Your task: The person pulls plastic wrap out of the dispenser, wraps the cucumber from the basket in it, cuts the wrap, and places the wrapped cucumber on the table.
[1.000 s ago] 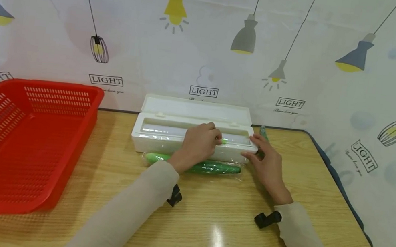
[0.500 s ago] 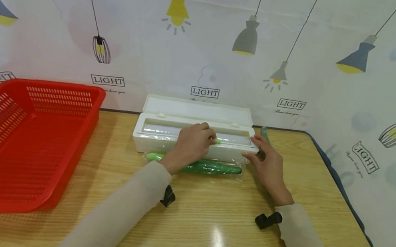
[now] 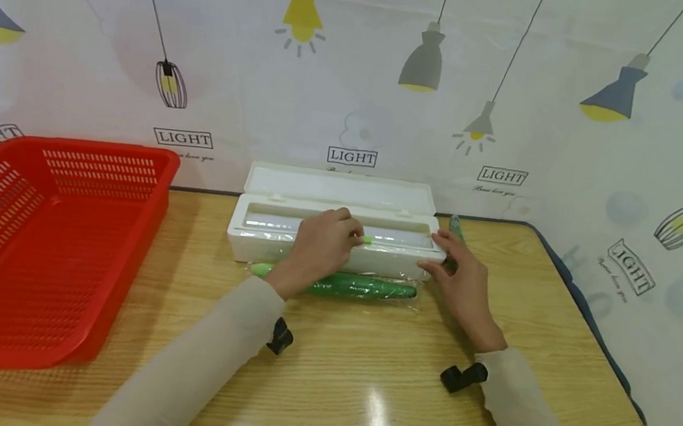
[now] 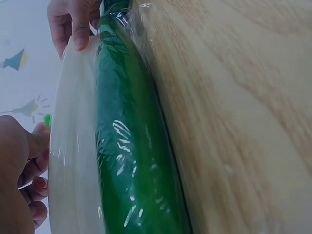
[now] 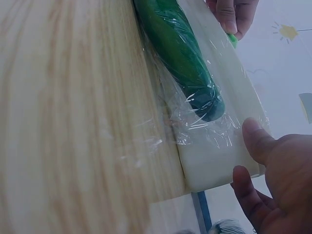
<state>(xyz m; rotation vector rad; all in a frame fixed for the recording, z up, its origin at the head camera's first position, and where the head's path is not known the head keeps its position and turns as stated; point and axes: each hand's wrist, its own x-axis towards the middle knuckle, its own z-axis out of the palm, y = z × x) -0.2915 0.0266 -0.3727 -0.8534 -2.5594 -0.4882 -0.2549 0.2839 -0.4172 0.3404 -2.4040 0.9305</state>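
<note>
A white cling film dispenser [image 3: 244, 248] stands at the back of the table, its lid [image 3: 339, 189] raised and a film roll [image 3: 278, 221] inside. My left hand [image 3: 321, 242] pinches the small green slide cutter [image 3: 368, 241] on the dispenser's front top edge. At the right end, my right hand [image 3: 464, 285] grips the box corner, thumb against the front face in the right wrist view. A green cucumber [image 3: 365, 287] lies along the front of the box under clear film [image 5: 183, 126], partly hidden behind my left wrist in the head view.
A red plastic basket [image 3: 93, 284] takes up the left side of the table. Behind my right hand, a greenish wrapped item [image 3: 455, 226] lies past the dispenser's end. A printed curtain [image 3: 355, 82] hangs right behind the table's back edge.
My left hand has slid leftward along the dispenser's edge, bringing the green slide cutter with it. My right hand keeps its grip at the right end; box and cucumber stay put.
</note>
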